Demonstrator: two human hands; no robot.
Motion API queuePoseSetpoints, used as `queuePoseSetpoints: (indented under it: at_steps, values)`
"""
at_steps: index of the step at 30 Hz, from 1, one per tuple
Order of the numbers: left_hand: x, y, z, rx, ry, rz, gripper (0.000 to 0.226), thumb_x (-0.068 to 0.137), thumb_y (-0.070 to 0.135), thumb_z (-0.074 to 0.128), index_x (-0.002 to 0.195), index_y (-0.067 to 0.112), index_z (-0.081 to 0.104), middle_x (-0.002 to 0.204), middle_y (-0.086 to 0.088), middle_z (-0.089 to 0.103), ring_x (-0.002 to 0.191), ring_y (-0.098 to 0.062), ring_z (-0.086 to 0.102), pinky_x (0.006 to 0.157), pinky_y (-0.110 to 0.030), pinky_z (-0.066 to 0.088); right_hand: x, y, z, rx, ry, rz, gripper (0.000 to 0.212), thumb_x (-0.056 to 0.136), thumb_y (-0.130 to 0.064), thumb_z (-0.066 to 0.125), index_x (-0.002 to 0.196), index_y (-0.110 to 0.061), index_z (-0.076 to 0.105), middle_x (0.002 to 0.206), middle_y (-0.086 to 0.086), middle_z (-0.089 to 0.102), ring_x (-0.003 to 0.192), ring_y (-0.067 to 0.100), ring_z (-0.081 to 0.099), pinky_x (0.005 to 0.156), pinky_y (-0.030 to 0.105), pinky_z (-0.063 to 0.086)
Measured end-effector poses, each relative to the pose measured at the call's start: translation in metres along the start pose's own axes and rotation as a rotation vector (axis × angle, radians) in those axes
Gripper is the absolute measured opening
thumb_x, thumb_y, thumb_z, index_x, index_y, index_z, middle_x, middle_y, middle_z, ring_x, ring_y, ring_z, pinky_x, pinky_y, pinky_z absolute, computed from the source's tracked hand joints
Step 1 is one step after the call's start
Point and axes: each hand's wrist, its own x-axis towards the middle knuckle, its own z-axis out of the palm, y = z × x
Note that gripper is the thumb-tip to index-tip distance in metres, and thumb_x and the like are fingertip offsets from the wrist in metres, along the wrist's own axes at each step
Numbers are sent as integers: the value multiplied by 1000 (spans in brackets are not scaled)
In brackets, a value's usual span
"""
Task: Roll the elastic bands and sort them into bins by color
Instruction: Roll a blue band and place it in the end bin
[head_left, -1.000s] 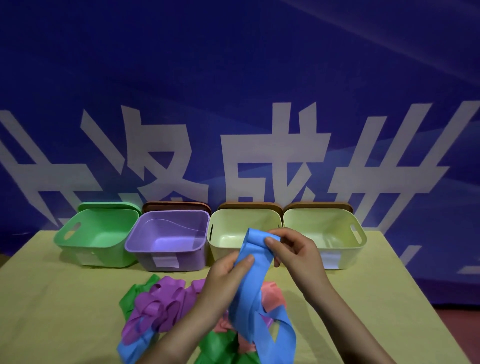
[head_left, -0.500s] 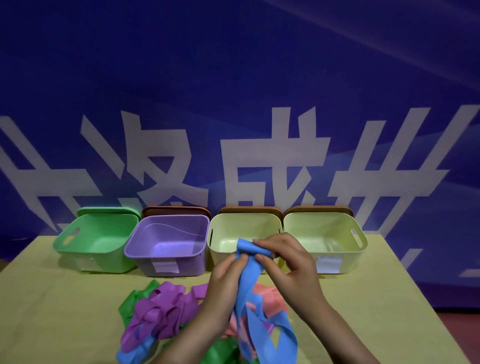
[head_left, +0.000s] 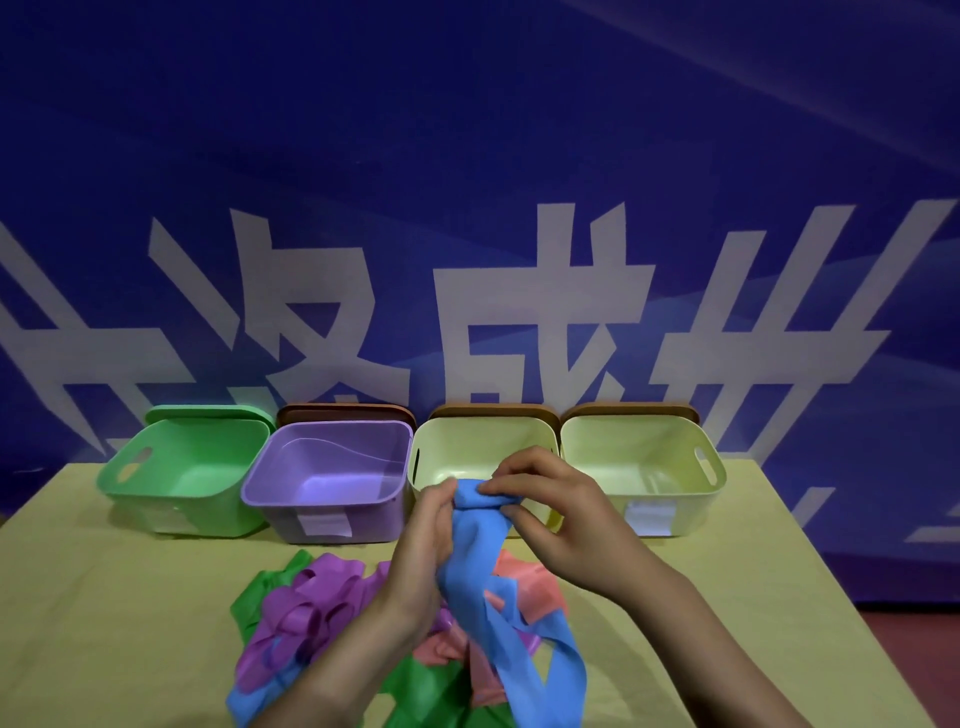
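1. Rolling has begun: the top end of the blue band (head_left: 475, 540), flat and upright a second ago, is now turned over into a small roll.
2. Both hands pinch that roll, the left hand (head_left: 423, 551) from the side, the right hand (head_left: 558, 512) with fingertips on top; the tail hangs to the pile (head_left: 332, 613).
3. Most of the band looks unrolled, and no bin holds anything.
4. A yellow-green desk (head_left: 104, 597) carries a green bin (head_left: 187, 467), a purple bin (head_left: 332, 478) and two cream bins (head_left: 644, 462); behind hangs a blue banner (head_left: 467, 208) with white characters.
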Motion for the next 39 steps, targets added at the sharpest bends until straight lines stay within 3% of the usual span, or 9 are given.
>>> queuePoseSetpoints:
  at_steps: [6, 10, 14, 22, 25, 30, 33, 36, 39]
  values:
    - [8, -2, -3, 237, 141, 93, 27, 96, 17, 50, 85, 14, 75, 93, -8, 72, 96, -25, 62, 95, -40, 43, -2, -7, 5, 348, 62, 218, 34, 87, -16, 50, 115, -20, 68, 110, -2, 60, 105, 9, 58, 88, 18, 44]
    - [6, 1, -1, 313, 103, 100, 25, 98, 21, 47, 94, 16, 71, 95, -7, 74, 96, -25, 65, 91, -40, 46, -4, -13, 12, 571, 109, 458, 22, 94, -18, 55, 115, -17, 63, 86, -1, 63, 75, 5, 61, 71, 17, 49]
    - [5, -1, -3, 346, 94, 90, 29, 98, 18, 45, 89, 17, 72, 97, -8, 73, 97, -24, 64, 97, -46, 43, -4, -12, 10, 554, 193, 452, 28, 92, -19, 54, 86, 6, 65, 57, -6, 51, 56, 7, 49, 60, 17, 44]
    - [4, -2, 3, 278, 55, 134, 38, 82, 46, 58, 101, 17, 72, 104, -17, 71, 105, -38, 63, 97, -53, 45, -8, -22, 21, 558, 338, 451, 19, 91, 3, 55, 95, -4, 73, 54, -19, 56, 50, 2, 48, 58, 13, 43]
    - [2, -1, 2, 300, 36, 179, 28, 90, 37, 60, 102, 13, 69, 99, -13, 72, 97, -33, 65, 91, -45, 48, -10, -24, 24, 580, 380, 464, 19, 92, 2, 55, 99, -4, 72, 53, -16, 53, 51, 1, 50, 58, 11, 42]
    - [-2, 3, 1, 358, -12, 260, 23, 100, 18, 44, 97, 6, 64, 72, -2, 70, 69, -11, 64, 66, -20, 50, -9, -26, 25, 707, 290, 466, 32, 85, -36, 54, 102, -15, 71, 55, -3, 51, 55, 9, 48, 61, 16, 43]
    - [-2, 1, -2, 442, -19, 287, 24, 100, 20, 46, 91, 8, 66, 74, -2, 71, 72, -11, 65, 70, -21, 49, -9, -24, 23, 682, 234, 444, 33, 84, -23, 56, 110, -7, 68, 56, -6, 53, 54, 7, 46, 60, 16, 43]
    - [-2, 1, -7, 565, -10, 333, 24, 94, 30, 50, 93, 15, 68, 84, -1, 73, 77, -9, 65, 72, -25, 49, -9, -21, 20, 611, 207, 431, 14, 88, -8, 60, 94, 2, 68, 57, -9, 55, 52, 3, 46, 55, 15, 40]
    - [2, 1, -14, 744, -54, 383, 40, 86, 41, 44, 97, 10, 68, 92, -8, 71, 82, -19, 63, 78, -34, 48, -11, -22, 21, 546, 191, 430, 11, 83, -18, 60, 77, -10, 62, 58, -9, 51, 56, 4, 43, 57, 18, 38]
